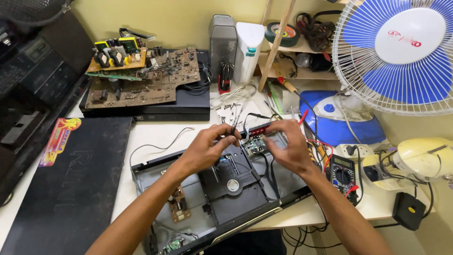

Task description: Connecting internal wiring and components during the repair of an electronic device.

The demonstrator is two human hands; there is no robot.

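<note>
An opened disc player chassis (155, 177) lies on the white table, with its black disc tray mechanism (231, 184) and a small brown board (178, 208) inside. Above its far edge my left hand (207, 146) pinches a thin black wire or probe at its fingertips. My right hand (288, 144) grips a small green circuit board (255, 144) with a red strip (259, 128) along its top. The two hands almost touch over the board.
A black metal cover (71, 184) lies at left. Bare circuit boards (141, 78) sit on a black player at the back. A multimeter (343, 174), a power strip (351, 150), a blue fan base (339, 118) and a white fan (401, 52) crowd the right side.
</note>
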